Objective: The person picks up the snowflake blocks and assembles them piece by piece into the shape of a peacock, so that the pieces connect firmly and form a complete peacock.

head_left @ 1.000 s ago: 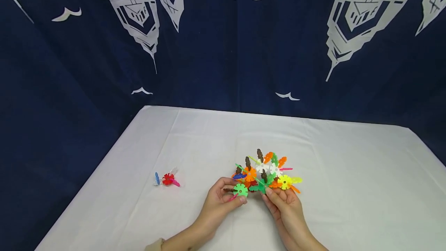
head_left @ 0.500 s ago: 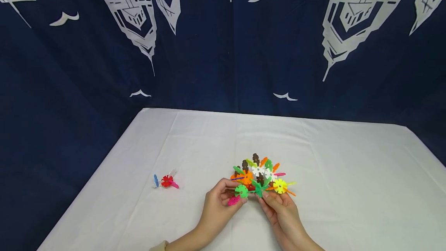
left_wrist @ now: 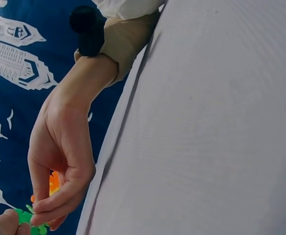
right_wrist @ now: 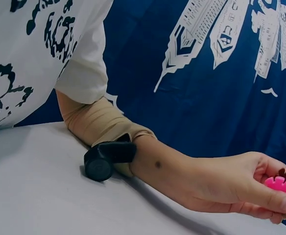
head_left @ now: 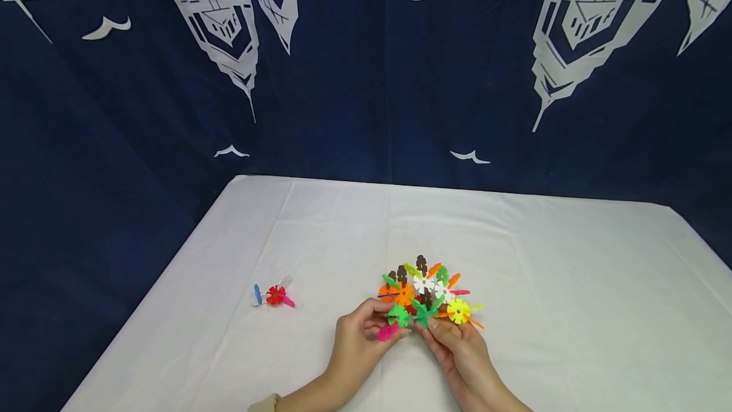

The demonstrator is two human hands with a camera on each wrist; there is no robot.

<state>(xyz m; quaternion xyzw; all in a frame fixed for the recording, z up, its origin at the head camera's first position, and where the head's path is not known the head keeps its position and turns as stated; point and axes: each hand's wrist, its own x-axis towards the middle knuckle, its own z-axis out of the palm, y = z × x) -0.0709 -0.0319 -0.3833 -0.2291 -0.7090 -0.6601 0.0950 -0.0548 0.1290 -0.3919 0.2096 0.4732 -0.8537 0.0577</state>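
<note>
In the head view, both hands hold a cluster of interlocking snowflake discs (head_left: pixel 424 283) joined in orange, white, brown, yellow, red and green. My left hand (head_left: pixel 357 342) grips its left end, thumb in front, near a light green disc (head_left: pixel 398 316) and a pink disc (head_left: pixel 388 332). My right hand (head_left: pixel 466 351) pinches the lower middle, thumb by a darker green disc (head_left: pixel 424 315); a yellow disc (head_left: pixel 458 311) sits above its fingers. The right wrist view shows the left hand (right_wrist: pixel 226 183) with the pink disc. In the left wrist view, the right hand (left_wrist: pixel 62 147) covers much of the cluster.
A small separate group of discs, with a red disc (head_left: pixel 276 295), a blue disc (head_left: pixel 257 294) and clear ones, lies to the left on the white-covered table (head_left: pixel 515 259). A dark blue printed curtain (head_left: pixel 343 81) hangs behind the table.
The cluster has turned and come slightly lower and nearer between both hands, its pink disc now facing the head view more. Both hands keep their hold. The small group stays put.
</note>
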